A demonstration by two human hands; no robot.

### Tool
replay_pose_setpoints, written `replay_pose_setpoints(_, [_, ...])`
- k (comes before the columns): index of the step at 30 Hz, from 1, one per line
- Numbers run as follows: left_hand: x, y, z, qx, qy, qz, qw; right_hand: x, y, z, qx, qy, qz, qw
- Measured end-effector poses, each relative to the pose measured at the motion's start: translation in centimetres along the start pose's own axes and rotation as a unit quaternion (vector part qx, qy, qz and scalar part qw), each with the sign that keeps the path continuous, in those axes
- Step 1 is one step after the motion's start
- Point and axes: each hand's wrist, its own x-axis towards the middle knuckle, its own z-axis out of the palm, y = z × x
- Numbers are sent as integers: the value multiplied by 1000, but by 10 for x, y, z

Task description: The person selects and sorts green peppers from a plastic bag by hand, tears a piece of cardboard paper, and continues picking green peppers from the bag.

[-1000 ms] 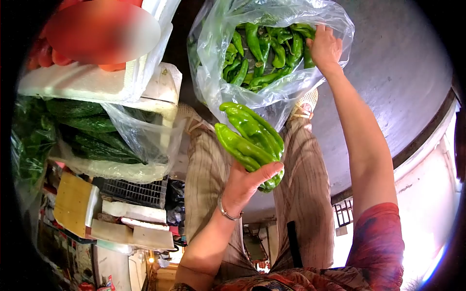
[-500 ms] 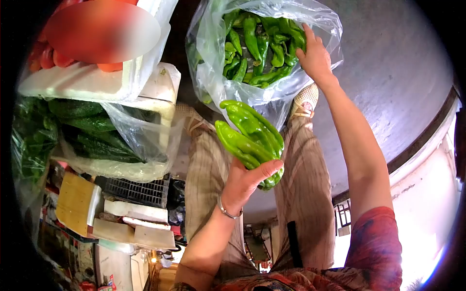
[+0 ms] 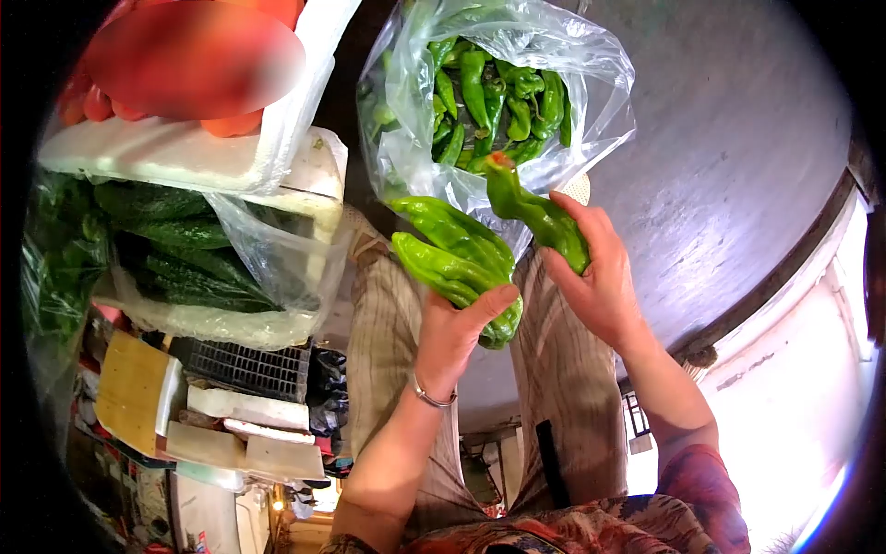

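Green peppers (image 3: 454,254), long and glossy, fill the left hand (image 3: 457,328) of a person in striped trousers (image 3: 388,355), the thumb pressed across the lower end of the bunch and the tips pointing up toward an open plastic bag. In the right hand (image 3: 595,277), a single darker pepper (image 3: 543,222) is gripped between thumb and fingers at its lower end; its reddish-brown tip (image 3: 501,160) shows in front of the near edge of the clear plastic bag (image 3: 600,92). Just beside each other, the two hands are raised above the person's legs. More green peppers (image 3: 472,88), straight and curled, lie inside the bag, which stands on the gray floor (image 3: 729,194) ahead of the person's feet. A metal bracelet (image 3: 434,397) circles the left wrist, and a red patterned shirt (image 3: 591,526) shows at the bottom of the view. To the person's left, red tomatoes (image 3: 231,125), largely covered by a blurred patch, sit in a white foam box (image 3: 161,152). Below them, dark green vegetables (image 3: 175,231), their kind hard to tell, rest partly under clear plastic sheeting (image 3: 245,231), near a black slatted crate (image 3: 245,367).
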Motion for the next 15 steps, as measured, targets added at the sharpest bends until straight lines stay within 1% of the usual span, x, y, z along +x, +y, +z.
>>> replay_pose_setpoints(4, [0, 1, 1, -11, 13, -13, 1000, -4, -12, 4, 7, 12, -9, 1000])
replay_pose_setpoints(7, [0, 2, 0, -17, 13, -1, 1000, -5, -14, 7, -6, 30, -30, 999])
replay_pose_setpoints(9, [1, -1, -2, -17, 14, -1, 1000, -7, -17, 9, -23, 70, -75, 994])
replay_pose_setpoints(10, [1, -3, -3, -17, 15, -3, 1000, -10, -21, 9, -24, 69, -75, 994])
replay_pose_setpoints(12, [1, -4, -3, -26, 6, 2, 1000, -20, -35, 10, -54, 59, -86, 993])
replay_pose_setpoints(13, [1, -4, -3, -33, -3, 6, 999, -26, -42, 10, -50, 16, -95, 994])
replay_pose_setpoints(14, [0, -7, -5, -35, -4, 6, 999, -35, -47, 15, -73, 1, -122, 990])
replay_pose_setpoints(15, [0, -11, -10, -50, -6, 19, 999, -41, -54, 14, -48, -22, -126, 991])
